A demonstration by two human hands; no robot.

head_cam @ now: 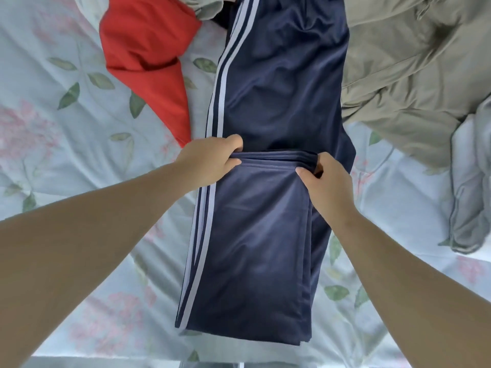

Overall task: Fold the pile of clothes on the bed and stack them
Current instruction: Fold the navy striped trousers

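Navy track pants point(279, 88) lie lengthwise on the bed, running straight away from me, and both my hands are on them at about their middle. The near portion is doubled back on itself, so that several layers of hem edge sit bunched in a line between my two hands.

My left hand point(210, 160) grips the left end of that bunched edge, its fingers curled over the far side and the thumb pressed on top. My right hand point(326, 181) pinches the right end, thumb on top of the cloth and fingers curled in behind it. Neither hand is spread flat.

Pale stripes point(220, 83) run down the left side of the pants, both beyond my left fingers and on the folded part nearer me. I count three, though they blur together near the top of the view.

Four other garments lie around the pants:
- One red garment point(148, 57), crumpled, is beyond and left of my left fingers, its lower tip ending close to that hand.
- One pale green garment point(207, 6) is far beyond them, at the top edge.
- One olive garment point(411, 75), rumpled, is beyond and right of my right fingers, against the pants' right side.
- One grey garment point(473, 187) is well to the right of my right hand.

All of it rests on a light floral bed sheet point(66, 128).
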